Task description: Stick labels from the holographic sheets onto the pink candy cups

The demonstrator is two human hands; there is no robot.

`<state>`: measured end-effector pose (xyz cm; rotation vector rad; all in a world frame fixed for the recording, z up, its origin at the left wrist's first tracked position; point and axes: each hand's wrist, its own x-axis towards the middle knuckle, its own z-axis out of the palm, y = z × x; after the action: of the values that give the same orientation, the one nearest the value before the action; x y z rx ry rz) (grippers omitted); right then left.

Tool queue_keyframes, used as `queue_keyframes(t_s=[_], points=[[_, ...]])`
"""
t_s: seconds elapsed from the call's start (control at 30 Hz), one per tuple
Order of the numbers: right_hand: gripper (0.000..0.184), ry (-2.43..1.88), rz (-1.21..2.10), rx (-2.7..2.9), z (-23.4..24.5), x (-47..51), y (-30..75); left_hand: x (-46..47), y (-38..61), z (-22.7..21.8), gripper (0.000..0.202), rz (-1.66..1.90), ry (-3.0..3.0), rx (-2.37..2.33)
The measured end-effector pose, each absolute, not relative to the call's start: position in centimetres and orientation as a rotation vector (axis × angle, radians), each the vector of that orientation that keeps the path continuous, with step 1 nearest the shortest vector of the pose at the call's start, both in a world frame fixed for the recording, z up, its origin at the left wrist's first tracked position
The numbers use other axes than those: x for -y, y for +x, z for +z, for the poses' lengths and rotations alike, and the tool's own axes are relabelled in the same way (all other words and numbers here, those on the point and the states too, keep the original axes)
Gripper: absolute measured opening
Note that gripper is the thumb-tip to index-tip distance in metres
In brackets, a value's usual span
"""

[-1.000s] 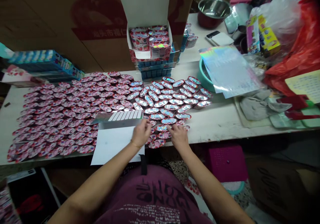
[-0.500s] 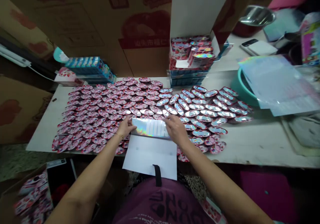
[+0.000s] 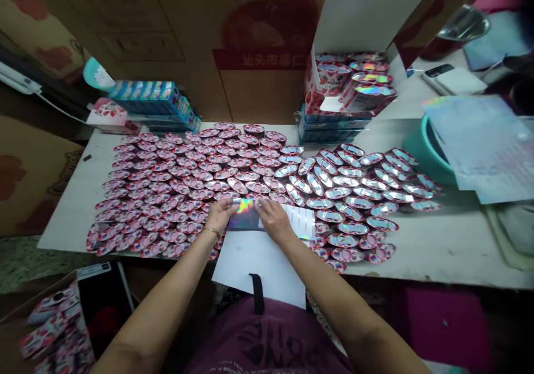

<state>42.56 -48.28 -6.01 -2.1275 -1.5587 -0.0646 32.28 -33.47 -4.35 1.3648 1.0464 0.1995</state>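
A holographic sticker sheet (image 3: 302, 222) lies near the table's front edge on a white sheet of paper (image 3: 261, 262). My left hand (image 3: 220, 213) rests on the sticker sheet's left end, fingers curled onto it. My right hand (image 3: 273, 220) presses on the sheet's middle with fingertips pinched at its top edge; what they pinch is too small to make out. Around both hands lie several pink oval packs (image 3: 167, 185) and, to the right, several silver-topped oval packs (image 3: 359, 185).
An open white display box (image 3: 350, 79) of packs stands on blue boxes at the back. Stacked blue boxes (image 3: 154, 98) sit back left. A teal basin (image 3: 421, 151) under holographic sheets (image 3: 484, 146) is at right. Cardboard cartons (image 3: 175, 23) stand behind the white table (image 3: 438, 246).
My right hand has slid left along the sticker sheet, close to my left hand. The view has shifted, so the table appears further right.
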Motion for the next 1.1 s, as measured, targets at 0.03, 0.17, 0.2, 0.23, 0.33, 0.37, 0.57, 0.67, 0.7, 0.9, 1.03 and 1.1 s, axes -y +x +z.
queue_keyframes(t_s=[0.03,0.17,0.2,0.23,0.33,0.37,0.57,0.67,0.7,0.9,1.03,1.1], points=[[0.024,-2.113,-0.042,1.524,-5.5,48.3,42.4,33.1,32.3,-4.6,0.037,0.189,1.429,-1.053],[0.015,-2.056,0.226,1.327,-0.9,49.8,41.5,31.8,32.6,-4.0,0.03,0.159,2.007,-1.107],[0.014,-2.029,0.301,1.247,0.7,50.8,41.5,31.9,32.9,-3.3,0.031,0.181,2.173,-1.091],[0.014,-2.003,0.366,1.158,2.2,52.1,41.6,32.3,33.4,-2.4,0.034,0.228,2.298,-1.056],[0.014,-1.937,0.517,0.846,5.3,57.2,42.6,36.2,35.2,1.0,0.035,0.27,2.307,-0.796],[0.014,-1.916,0.569,0.718,5.8,59.1,43.1,38.2,35.9,1.9,0.033,0.186,2.207,-0.657],[0.02,-1.762,0.742,0.124,2.9,68.0,46.0,50.0,39.4,1.5,0.045,-0.379,1.438,-0.444],[0.022,-1.753,0.717,0.036,0.8,70.7,46.6,53.2,40.5,-0.5,0.041,-0.399,1.284,-0.552],[0.022,-1.757,0.703,0.01,0.2,71.4,46.7,54.0,40.7,-1.0,0.04,-0.403,1.249,-0.58],[0.019,-1.894,0.57,-0.077,-2.5,74.3,47.1,57.7,41.4,-3.8,0.031,-0.381,1.367,-0.646],[0.017,-1.958,0.537,-0.031,-3.8,75.1,47.5,58.7,41.6,-5.6,0.023,-0.312,1.678,-0.615],[0.016,-1.898,0.591,-0.004,-3.9,75.3,47.6,58.7,41.5,-5.6,0.022,-0.304,1.753,-0.61]])
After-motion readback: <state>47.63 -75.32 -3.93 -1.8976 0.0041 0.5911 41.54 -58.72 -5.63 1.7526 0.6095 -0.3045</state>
